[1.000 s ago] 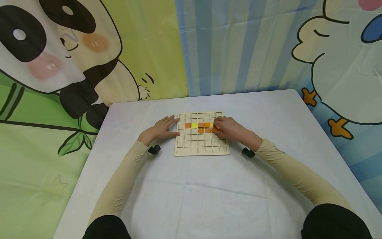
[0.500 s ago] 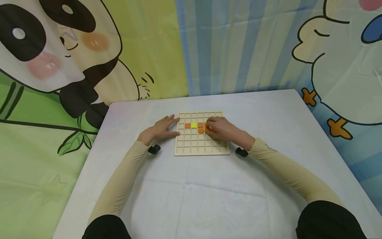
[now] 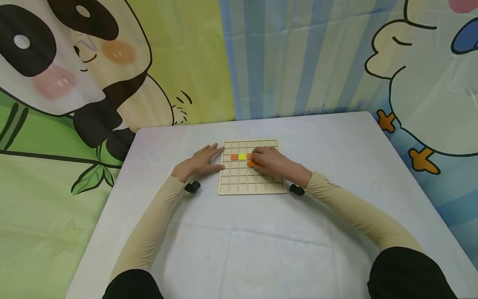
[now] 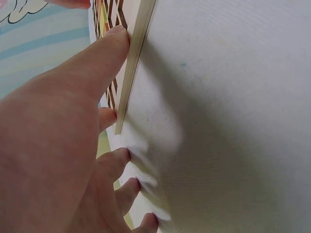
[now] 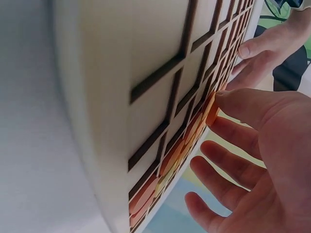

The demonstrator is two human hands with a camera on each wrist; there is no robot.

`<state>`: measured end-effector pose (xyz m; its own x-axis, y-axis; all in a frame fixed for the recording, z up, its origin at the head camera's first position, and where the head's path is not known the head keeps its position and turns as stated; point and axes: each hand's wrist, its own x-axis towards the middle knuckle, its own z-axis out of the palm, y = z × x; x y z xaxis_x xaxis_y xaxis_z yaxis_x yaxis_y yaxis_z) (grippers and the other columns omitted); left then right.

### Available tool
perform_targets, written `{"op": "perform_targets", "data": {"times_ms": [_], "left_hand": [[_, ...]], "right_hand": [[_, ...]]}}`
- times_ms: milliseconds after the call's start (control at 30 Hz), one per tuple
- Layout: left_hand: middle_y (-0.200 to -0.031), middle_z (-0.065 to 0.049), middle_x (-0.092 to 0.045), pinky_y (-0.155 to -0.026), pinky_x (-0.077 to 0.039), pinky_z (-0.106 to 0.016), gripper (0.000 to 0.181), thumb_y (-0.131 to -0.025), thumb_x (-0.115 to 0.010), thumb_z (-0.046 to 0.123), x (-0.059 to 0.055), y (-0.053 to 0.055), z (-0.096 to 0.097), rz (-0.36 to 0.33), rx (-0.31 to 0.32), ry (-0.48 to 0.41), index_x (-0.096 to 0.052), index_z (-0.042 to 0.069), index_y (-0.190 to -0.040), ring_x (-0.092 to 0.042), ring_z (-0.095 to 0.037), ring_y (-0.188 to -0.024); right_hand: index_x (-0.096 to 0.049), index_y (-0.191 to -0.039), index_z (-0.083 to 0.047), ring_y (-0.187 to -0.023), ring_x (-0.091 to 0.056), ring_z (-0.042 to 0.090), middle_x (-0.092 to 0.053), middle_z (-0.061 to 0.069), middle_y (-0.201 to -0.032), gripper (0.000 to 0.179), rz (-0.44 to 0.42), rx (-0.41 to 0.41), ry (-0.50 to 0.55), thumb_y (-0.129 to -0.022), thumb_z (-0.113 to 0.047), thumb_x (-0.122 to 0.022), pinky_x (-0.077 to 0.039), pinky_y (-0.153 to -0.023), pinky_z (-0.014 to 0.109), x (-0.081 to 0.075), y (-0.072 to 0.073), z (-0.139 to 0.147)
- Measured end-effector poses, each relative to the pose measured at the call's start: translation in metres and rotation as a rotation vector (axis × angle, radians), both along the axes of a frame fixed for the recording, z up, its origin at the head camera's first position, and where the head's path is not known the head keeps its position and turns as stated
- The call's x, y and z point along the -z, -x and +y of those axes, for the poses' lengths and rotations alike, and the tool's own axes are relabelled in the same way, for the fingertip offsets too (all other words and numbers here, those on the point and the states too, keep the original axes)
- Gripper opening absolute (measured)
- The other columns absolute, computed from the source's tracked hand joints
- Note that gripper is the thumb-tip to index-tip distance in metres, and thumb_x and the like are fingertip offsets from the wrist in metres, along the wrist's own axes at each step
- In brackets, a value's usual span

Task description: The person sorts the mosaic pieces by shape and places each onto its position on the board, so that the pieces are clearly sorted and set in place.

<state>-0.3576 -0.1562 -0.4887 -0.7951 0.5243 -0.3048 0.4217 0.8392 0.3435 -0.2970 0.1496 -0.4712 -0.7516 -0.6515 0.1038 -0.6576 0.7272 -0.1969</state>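
A pale wooden grid board lies on the table. Across its cells run a row of square tiles, with an orange-red tile and a yellow tile showing, and a row of round discs just nearer. My left hand is spread flat at the board's left side, its thumb and index finger at the edge. Over the board's middle, my right hand pinches an orange disc between thumb and index finger; the other fingers are held apart. More discs stretch along the row behind it, hidden by this hand in the head view.
A white cloth covers the table. Small black wrist cameras hang under the left wrist and the right wrist. Cartoon-printed curtains stand behind the table and at both sides.
My right hand has slid left along the row of discs, from the right end to the leftmost disc, covering tiles that showed before. My left hand has stayed put.
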Motion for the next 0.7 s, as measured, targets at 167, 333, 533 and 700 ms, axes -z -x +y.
{"op": "perform_targets", "data": {"times_ms": [167,333,533,700], "left_hand": [[-0.171,-0.009,-0.005,-0.124,-0.011,-0.064,0.087,-0.093,-0.056,0.065,-0.001,0.000,-0.001,-0.003,0.001,-0.004,-0.019,0.029,-0.162,-0.003,-0.040,-0.157],[-0.171,-0.008,-0.005,-0.124,-0.012,-0.064,0.086,-0.094,-0.055,0.066,0.000,0.000,-0.001,-0.002,0.003,-0.002,-0.018,0.029,-0.162,-0.003,-0.039,-0.157],[-0.171,-0.008,-0.006,-0.124,-0.011,-0.063,0.086,-0.094,-0.056,0.065,-0.002,0.000,-0.001,-0.006,-0.002,-0.010,-0.019,0.029,-0.162,-0.003,-0.039,-0.157],[-0.171,-0.009,-0.006,-0.124,-0.012,-0.063,0.086,-0.094,-0.056,0.065,-0.001,0.000,-0.001,-0.002,0.003,-0.009,-0.019,0.029,-0.162,-0.003,-0.040,-0.157]], "right_hand": [[-0.068,-0.116,-0.009,-0.120,-0.060,0.029,-0.064,0.011,-0.129,0.025,0.009,-0.020,-0.002,-0.098,-0.026,-0.065,-0.049,-0.101,0.053,0.001,0.002,-0.007],[-0.068,-0.120,-0.010,-0.123,-0.058,0.029,-0.062,0.011,-0.132,0.027,-0.013,-0.035,-0.007,-0.098,-0.026,-0.065,-0.047,-0.104,0.054,0.000,0.003,-0.014],[-0.067,-0.123,-0.010,-0.126,-0.056,0.030,-0.060,0.011,-0.135,0.030,-0.036,-0.032,-0.045,-0.099,-0.028,-0.065,-0.046,-0.105,0.054,0.000,0.005,-0.021],[-0.067,-0.123,-0.010,-0.126,-0.057,0.031,-0.060,0.011,-0.134,0.029,-0.012,-0.044,-0.037,-0.099,-0.027,-0.065,-0.046,-0.107,0.054,0.001,0.006,-0.025]]}}
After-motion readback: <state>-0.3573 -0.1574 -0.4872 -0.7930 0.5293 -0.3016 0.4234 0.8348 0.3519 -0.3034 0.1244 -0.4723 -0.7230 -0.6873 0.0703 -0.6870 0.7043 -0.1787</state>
